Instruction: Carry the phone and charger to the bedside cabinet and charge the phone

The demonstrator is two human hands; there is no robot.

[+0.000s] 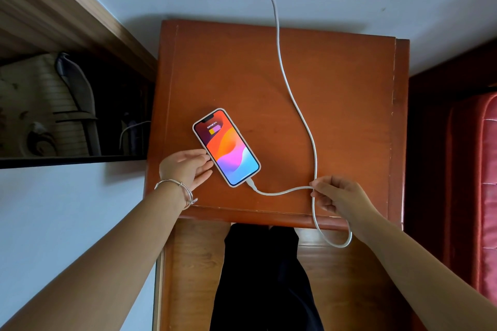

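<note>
Phone [226,147] lies by the cabinet's [336,115] near-left edge; left hand [185,166], fingers relaxed, touches it; right hand [338,196] pinches the cable [279,62], which loops past the near edge.

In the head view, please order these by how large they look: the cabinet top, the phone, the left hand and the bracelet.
Largest: cabinet top
Then: phone
Then: left hand, only slightly smaller than the phone
Smallest: bracelet, a thin band on the left wrist
</note>
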